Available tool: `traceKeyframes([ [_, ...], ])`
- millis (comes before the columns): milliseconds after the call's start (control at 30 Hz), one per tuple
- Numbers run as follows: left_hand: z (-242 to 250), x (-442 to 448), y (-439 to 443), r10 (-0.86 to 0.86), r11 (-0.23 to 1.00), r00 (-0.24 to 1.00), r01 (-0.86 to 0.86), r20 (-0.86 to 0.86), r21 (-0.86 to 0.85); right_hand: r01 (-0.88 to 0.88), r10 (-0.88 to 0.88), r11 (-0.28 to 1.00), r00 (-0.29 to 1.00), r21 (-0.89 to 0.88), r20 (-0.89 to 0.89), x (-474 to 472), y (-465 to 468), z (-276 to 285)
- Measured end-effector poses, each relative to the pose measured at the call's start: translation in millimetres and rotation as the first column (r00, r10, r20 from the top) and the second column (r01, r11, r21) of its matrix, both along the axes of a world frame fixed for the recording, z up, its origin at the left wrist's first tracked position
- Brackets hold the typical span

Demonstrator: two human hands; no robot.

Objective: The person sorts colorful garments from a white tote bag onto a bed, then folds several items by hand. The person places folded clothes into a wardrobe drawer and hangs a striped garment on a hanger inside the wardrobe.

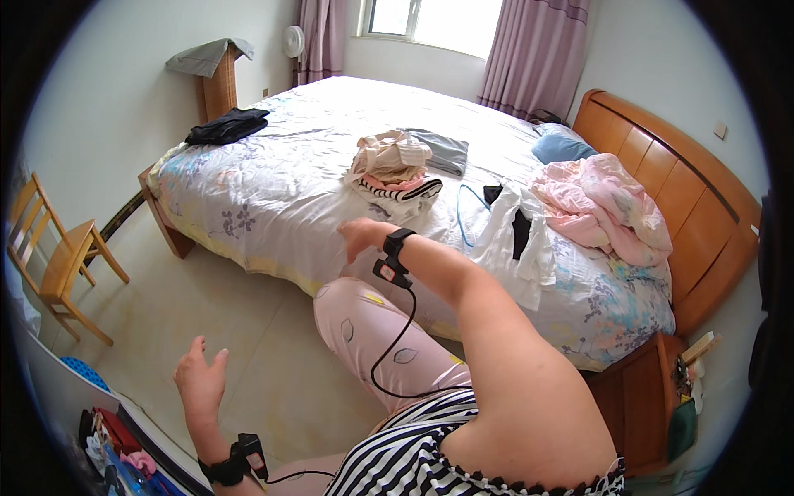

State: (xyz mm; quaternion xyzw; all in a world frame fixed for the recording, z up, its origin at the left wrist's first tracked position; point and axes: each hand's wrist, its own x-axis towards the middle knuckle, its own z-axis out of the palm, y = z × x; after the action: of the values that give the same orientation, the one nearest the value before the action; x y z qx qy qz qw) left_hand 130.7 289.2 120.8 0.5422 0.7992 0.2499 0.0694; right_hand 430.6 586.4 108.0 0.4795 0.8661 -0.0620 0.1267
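Note:
My right hand [365,238] hangs above the near side of the bed, thumb apart from the fingers, with nothing visible in it. Just beyond it sits a stack of folded clothes [397,177], with a beige garment on top and striped and pink cloth beneath. Behind that stack lies a folded grey garment [443,152]. A white garment [515,229] with a dark patch is spread to the right, beside a blue clothes hanger [461,211]. My left hand [201,378] is raised over the tiled floor at lower left, fingers apart and holding nothing.
Folded black clothing [227,127] lies at the bed's far left corner. A crumpled pink quilt [605,204] and blue pillow [561,147] lie near the wooden headboard [676,180]. A wooden chair [71,260] stands left; a nightstand [633,397] stands right. Cables run from both wrist straps.

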Motion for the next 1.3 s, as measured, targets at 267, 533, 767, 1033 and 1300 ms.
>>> traceKeyframes([
  [267,11,50,64,-0.178,0.983,0.984,0.177,-0.009,-0.043,0.467,-0.133,0.794,0.758,0.389,-0.639,121,-12,46],
  [533,13,93,151,-0.311,0.95,0.95,0.309,-0.035,-0.045,0.969,-0.944,0.099,0.164,0.227,-0.287,409,18,5],
  [767,-27,150,273,-0.698,0.708,0.703,0.706,-0.135,0.015,0.886,-0.763,0.326,0.453,0.331,-0.461,506,18,-24],
  [1033,3,201,315,-0.817,0.511,0.558,0.816,0.142,-0.269,0.498,-0.372,0.824,0.118,-0.27,-0.921,338,-54,174],
  [1300,31,157,266,-0.868,0.327,0.065,0.821,0.493,0.468,-0.17,-0.394,0.905,0.016,-0.39,-0.919,112,7,249],
])
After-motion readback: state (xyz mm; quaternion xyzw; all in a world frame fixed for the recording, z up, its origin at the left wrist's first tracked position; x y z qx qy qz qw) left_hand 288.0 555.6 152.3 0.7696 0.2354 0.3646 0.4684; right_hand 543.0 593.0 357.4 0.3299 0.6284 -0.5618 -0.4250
